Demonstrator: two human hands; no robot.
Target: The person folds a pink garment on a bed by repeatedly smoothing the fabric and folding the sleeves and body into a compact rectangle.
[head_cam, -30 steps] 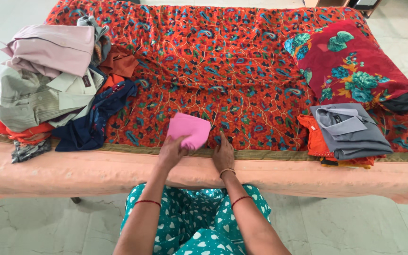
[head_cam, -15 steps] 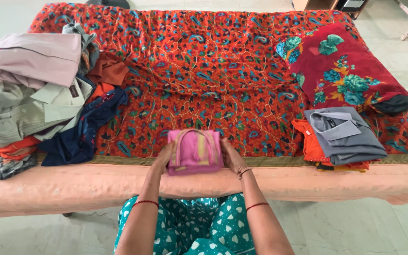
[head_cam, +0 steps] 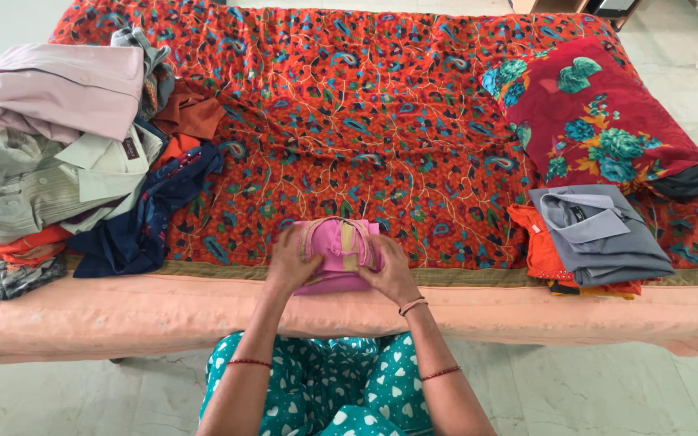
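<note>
Probably a home bedroom: a bed [head_cam: 365, 121] with patterned spread, heaped clothes [head_cam: 58, 153], tiled floor [head_cam: 82, 396].

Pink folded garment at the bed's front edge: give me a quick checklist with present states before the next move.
1. Both hands on the pink folded cloth garment: ok, left hand and right hand press its sides.
2. Garment lies on the red patterned bedspread: ok.
3. Fold compact: ok, though the underside is hidden.
4. Folded grey collared shirt stack apart at right: ok.
5. Unfolded heap with the lilac shirt apart at left: ok.
</note>
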